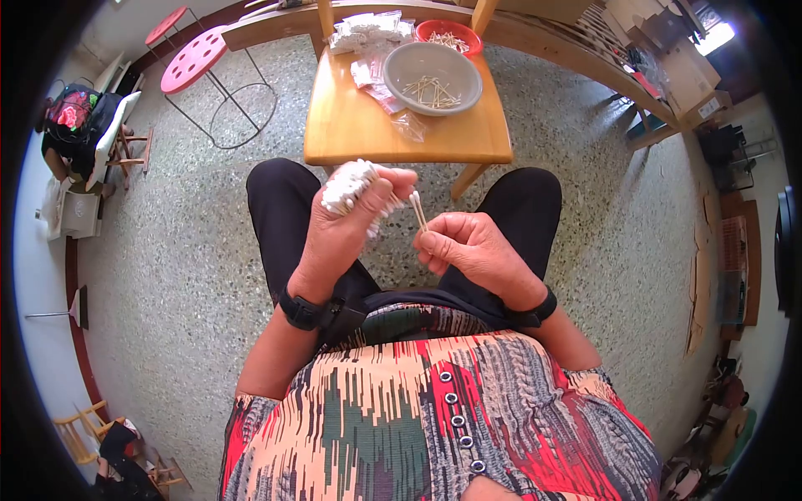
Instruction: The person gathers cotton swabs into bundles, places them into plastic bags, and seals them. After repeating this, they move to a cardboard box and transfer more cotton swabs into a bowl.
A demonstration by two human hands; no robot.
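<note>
My left hand (334, 234) is closed around a thick bundle of cotton swabs (351, 185), their white tips bunched above and below the fingers. To its right, my right hand (472, 249) pinches a few loose swabs (419, 210) by their sticks, white tips pointing up toward the bundle. Both hands are over my lap, in front of a wooden chair (351, 138). On its seat a grey bowl (401, 92) contains several scattered swabs. Behind that bowl, a red basket (476, 42) has more swabs in it. White packed bags (368, 32) lie at the seat's back left.
Two pink round stools (196, 63) stand on the speckled floor at the left. A wooden bench-like frame (576, 71) runs behind the chair to the right, with cardboard boxes (685, 75) beyond. Clear plastic bags (408, 125) lie near the grey bowl.
</note>
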